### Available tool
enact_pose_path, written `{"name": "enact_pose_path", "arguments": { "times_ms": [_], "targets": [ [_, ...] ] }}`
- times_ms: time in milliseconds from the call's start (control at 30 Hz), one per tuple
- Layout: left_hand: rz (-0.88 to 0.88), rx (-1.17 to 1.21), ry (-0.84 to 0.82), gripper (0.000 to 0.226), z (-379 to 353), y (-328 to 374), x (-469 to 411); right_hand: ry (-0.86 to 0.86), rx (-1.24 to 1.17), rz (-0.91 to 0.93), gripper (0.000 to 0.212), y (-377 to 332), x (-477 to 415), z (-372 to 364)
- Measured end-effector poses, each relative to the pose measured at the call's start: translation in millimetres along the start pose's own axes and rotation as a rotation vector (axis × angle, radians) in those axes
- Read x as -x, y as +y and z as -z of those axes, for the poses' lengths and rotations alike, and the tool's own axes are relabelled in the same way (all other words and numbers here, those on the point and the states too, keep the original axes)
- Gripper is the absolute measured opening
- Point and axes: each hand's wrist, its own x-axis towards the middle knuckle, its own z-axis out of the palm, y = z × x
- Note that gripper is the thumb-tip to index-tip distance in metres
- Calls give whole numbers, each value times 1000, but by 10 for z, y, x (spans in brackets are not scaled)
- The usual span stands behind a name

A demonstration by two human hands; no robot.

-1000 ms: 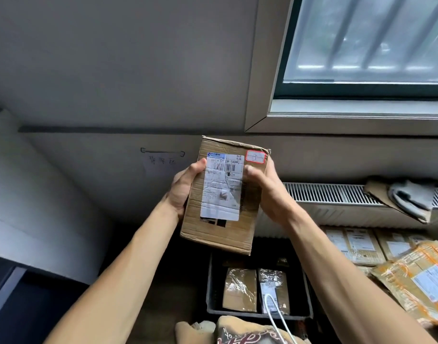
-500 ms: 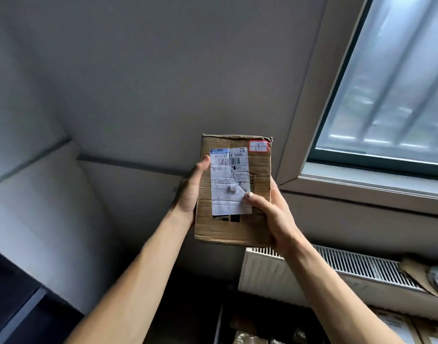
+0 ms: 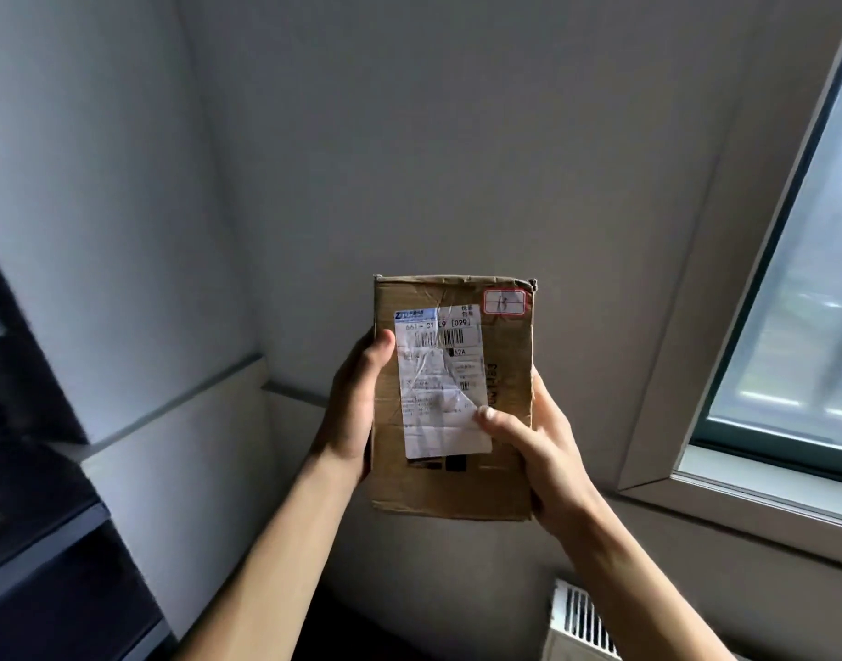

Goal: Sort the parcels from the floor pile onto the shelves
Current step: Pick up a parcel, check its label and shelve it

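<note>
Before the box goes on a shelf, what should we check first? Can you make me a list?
1. Cardboard parcel gripped on both sides by left hand and right hand: ok.
2. Shipping label faces the camera: ok.
3. Label fully uncovered: not ok, the right hand's thumb presses on its edge.
4. Handwriting on the red-bordered sticker readable: cannot tell.
5. Free shelf spot seen: cannot tell, the dark shelf unit at left is blurred.
</note>
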Motion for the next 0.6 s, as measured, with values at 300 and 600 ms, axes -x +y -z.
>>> {"name": "enact_pose_path", "arguments": {
  "times_ms": [300, 600],
  "targets": [
    [-166, -233, 239, 54, -109, 299, 381, -164, -248, -109, 59, -107, 82, -64],
    [-108, -368, 473, 34, -377, 466, 1009, -246, -550, -294, 46, 94, 447, -189]
  ]
}}
